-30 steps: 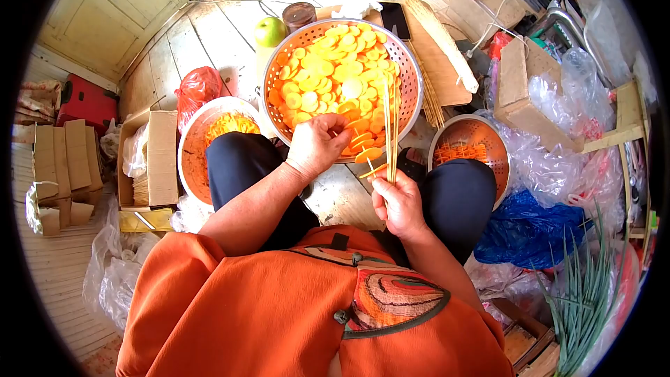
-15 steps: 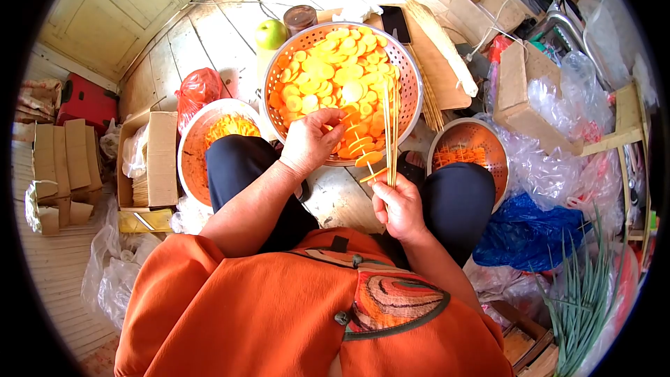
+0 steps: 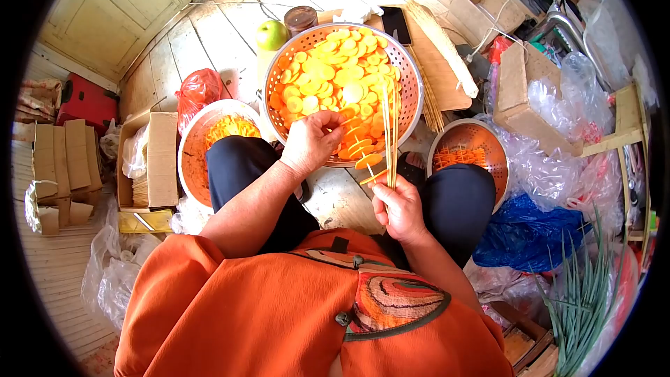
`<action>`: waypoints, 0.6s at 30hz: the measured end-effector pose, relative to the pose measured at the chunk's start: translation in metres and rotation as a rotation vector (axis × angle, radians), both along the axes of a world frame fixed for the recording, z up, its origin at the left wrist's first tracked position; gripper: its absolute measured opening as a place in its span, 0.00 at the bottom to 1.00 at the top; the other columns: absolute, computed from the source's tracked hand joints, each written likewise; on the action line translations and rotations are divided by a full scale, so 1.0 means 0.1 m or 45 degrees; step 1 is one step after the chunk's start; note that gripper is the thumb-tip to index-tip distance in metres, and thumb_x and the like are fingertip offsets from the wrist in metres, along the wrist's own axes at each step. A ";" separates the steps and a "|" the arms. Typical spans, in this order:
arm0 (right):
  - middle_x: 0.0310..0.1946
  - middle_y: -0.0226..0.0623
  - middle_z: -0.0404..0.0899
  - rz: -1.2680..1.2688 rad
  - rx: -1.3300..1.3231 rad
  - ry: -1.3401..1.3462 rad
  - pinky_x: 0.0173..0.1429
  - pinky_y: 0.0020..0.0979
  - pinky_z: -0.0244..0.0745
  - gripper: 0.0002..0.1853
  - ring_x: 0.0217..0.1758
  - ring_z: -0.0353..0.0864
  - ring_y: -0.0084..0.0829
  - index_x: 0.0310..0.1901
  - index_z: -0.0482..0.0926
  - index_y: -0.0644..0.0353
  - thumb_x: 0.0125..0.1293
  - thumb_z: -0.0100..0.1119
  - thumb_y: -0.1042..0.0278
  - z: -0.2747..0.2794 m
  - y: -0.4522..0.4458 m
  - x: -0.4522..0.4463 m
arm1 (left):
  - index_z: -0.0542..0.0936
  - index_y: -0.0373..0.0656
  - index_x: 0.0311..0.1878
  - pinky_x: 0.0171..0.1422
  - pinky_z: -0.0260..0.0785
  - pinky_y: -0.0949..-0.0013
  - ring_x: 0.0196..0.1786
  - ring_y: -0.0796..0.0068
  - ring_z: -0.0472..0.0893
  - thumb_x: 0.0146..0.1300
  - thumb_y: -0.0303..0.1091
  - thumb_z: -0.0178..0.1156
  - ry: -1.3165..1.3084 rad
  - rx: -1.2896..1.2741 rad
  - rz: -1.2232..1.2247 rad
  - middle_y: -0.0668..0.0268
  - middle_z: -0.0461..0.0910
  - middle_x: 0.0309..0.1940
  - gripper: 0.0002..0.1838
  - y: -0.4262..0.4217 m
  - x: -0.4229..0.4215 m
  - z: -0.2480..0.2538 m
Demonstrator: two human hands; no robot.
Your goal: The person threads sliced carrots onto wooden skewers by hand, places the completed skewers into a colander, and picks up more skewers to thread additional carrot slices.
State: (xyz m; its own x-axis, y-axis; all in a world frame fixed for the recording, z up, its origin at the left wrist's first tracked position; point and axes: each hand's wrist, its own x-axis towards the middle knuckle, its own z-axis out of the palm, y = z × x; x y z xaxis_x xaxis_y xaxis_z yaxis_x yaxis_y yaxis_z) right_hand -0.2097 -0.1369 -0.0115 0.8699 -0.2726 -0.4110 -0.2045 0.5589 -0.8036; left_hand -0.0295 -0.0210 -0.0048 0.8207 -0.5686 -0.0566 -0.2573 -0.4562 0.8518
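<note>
One left hand (image 3: 314,142), one right hand (image 3: 399,207), beyond them one large colander (image 3: 412,82), one apple (image 3: 271,35), one phone (image 3: 396,25), one bowl (image 3: 190,157) leftward, one small colander (image 3: 497,155) rightward

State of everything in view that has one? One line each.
Loaded skewer: orange slices threaded, spaced apart
Right hand: closed on bare skewers
Left hand: at loaded skewer's far end, grip unclear
Large colander: heaped with loose slices
Small colander: orange pieces inside, part hidden
Bowl: orange shreds inside
Phone: flat, screen dark
Apple: uncut on visible side
</note>
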 end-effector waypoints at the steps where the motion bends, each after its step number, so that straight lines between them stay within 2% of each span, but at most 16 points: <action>1: 0.14 0.31 0.68 0.000 0.000 0.000 0.14 0.20 0.53 0.05 0.09 0.59 0.19 0.37 0.74 0.63 0.65 0.52 0.71 0.00 0.00 0.00 | 0.79 0.37 0.42 0.29 0.71 0.79 0.23 0.84 0.77 0.59 0.31 0.63 0.028 -0.019 0.007 0.69 0.79 0.23 0.10 0.00 0.00 -0.01; 10: 0.13 0.31 0.67 -0.063 0.049 -0.013 0.14 0.20 0.51 0.04 0.10 0.58 0.19 0.37 0.74 0.63 0.65 0.52 0.72 0.01 0.00 0.02 | 0.77 0.38 0.39 0.30 0.69 0.81 0.26 0.87 0.76 0.57 0.27 0.59 -0.005 -0.073 0.039 0.71 0.79 0.28 0.07 0.01 -0.03 0.15; 13: 0.13 0.30 0.66 -0.078 0.045 -0.026 0.14 0.20 0.50 0.04 0.10 0.57 0.19 0.37 0.74 0.63 0.65 0.52 0.72 0.01 -0.01 0.02 | 0.77 0.39 0.37 0.30 0.68 0.81 0.25 0.87 0.75 0.57 0.26 0.60 0.137 -0.118 0.014 0.74 0.77 0.26 0.05 0.02 -0.02 0.10; 18: 0.13 0.30 0.65 -0.102 0.068 -0.022 0.14 0.20 0.49 0.05 0.10 0.57 0.18 0.36 0.74 0.64 0.65 0.51 0.72 0.03 -0.01 0.03 | 0.77 0.39 0.36 0.31 0.68 0.82 0.26 0.88 0.74 0.57 0.27 0.61 0.151 -0.116 -0.090 0.75 0.76 0.25 0.05 0.02 -0.04 0.09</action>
